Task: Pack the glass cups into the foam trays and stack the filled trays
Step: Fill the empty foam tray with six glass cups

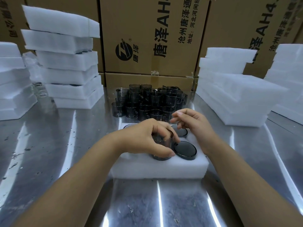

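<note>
Fingers of the left hand (pixel 147 136) grip a glass cup (pixel 161 145), seating it in the 7 o'clock pocket of the foam tray (pixel 147 169). The right hand (pixel 193 123) hovers loosely curled and empty. The pockets at 1 and 5 o'clock look filled. Many loose cups (pixel 147 102) wait at 12 o'clock, and the filled trays (pixel 68 71) are stacked at 10.

Bright overhead light streaks glare across the steel table (pixel 49 145); wide-angle edges bow, slightly soft.

Centre carton (pixel 147 38): "唐泽AH4", "沧州唐泽"; right carton (pixel 262 30): "AH4"
</note>
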